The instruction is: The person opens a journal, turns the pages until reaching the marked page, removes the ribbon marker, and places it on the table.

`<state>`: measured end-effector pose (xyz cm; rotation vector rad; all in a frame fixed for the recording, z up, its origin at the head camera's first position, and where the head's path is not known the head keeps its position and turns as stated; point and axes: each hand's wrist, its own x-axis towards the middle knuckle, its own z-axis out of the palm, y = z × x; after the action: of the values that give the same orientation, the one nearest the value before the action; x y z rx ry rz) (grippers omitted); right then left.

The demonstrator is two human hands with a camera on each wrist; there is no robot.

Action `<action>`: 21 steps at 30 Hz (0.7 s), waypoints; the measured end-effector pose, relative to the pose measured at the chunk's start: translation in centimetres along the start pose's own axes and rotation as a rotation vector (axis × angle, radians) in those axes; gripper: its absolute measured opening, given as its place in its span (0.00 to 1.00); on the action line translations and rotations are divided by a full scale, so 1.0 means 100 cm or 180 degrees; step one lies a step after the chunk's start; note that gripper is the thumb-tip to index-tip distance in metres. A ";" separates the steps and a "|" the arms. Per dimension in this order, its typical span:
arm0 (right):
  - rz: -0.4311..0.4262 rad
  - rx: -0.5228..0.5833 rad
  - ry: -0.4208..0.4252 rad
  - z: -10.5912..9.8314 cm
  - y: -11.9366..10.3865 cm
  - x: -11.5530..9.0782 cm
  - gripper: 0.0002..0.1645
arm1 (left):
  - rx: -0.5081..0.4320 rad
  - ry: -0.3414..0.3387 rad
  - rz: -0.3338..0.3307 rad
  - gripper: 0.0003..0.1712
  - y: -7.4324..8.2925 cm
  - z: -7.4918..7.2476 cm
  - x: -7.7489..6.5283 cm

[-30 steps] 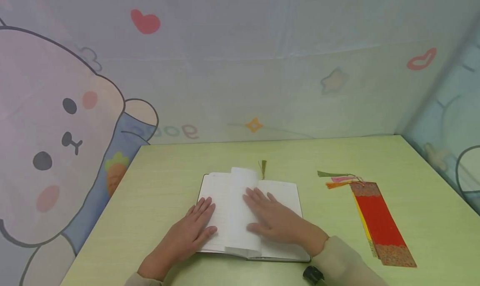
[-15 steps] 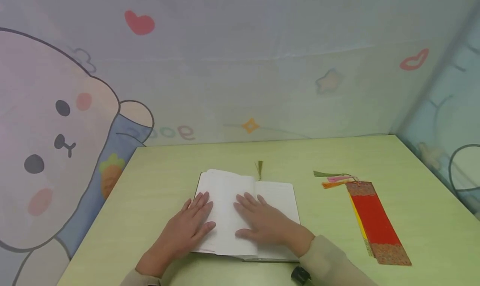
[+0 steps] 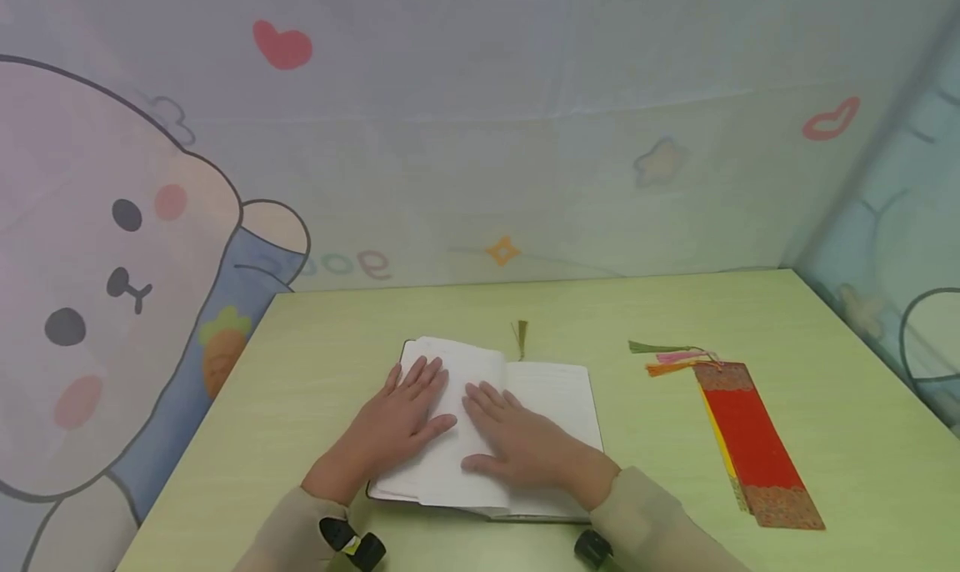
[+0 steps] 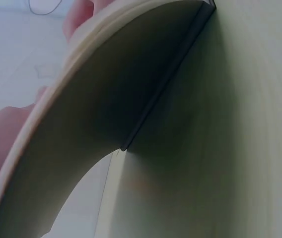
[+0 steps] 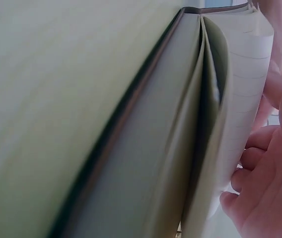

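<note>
An open notebook (image 3: 551,393) with lined white pages lies on the table, its dark cover edge showing along the bottom. My left hand (image 3: 397,422) rests on the left page, fingers straight and spread. Close beside it my right hand (image 3: 521,445) presses flat near the gutter, its fingertips on the left page. In the left wrist view the left-side pages (image 4: 76,129) bow up in a curve from the cover. Loose pages (image 5: 240,84) fan apart by the spine in the right wrist view. An olive tassel (image 3: 522,337) sticks out past the notebook's top edge.
To the right lies a red bookmark (image 3: 752,439) with patterned ends, overlapping a yellow one (image 3: 718,433). Green, pink and orange tassels (image 3: 671,358) trail from their top. A printed cloth backdrop (image 3: 465,138) stands behind the pale green table (image 3: 337,330).
The lifted leaf has gone over to the left and lies down. My right hand moved left with it; my left hand shifted up and right onto the left page.
</note>
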<state>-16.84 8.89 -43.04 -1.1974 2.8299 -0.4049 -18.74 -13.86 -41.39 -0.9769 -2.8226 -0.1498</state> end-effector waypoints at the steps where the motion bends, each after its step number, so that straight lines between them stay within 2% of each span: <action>1: 0.0015 0.0016 -0.0007 0.000 0.000 0.000 0.48 | 0.0017 -0.0006 -0.0010 0.41 0.000 0.001 0.000; 8: 0.0044 0.0077 0.0018 -0.003 0.004 -0.002 0.48 | 0.0019 0.0067 -0.0004 0.42 -0.001 0.009 0.000; 13: 0.0098 0.0103 0.0040 -0.003 0.011 -0.007 0.47 | -0.0046 0.0118 0.0020 0.37 -0.005 0.012 -0.004; 21: 0.0340 0.0059 -0.0037 -0.008 0.024 -0.022 0.46 | -0.0200 0.0016 0.0040 0.31 -0.008 0.014 -0.011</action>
<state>-17.16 12.24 -43.01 -1.0360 2.8573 -0.4159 -18.55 -14.91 -43.03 -1.0054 -2.8226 -0.2406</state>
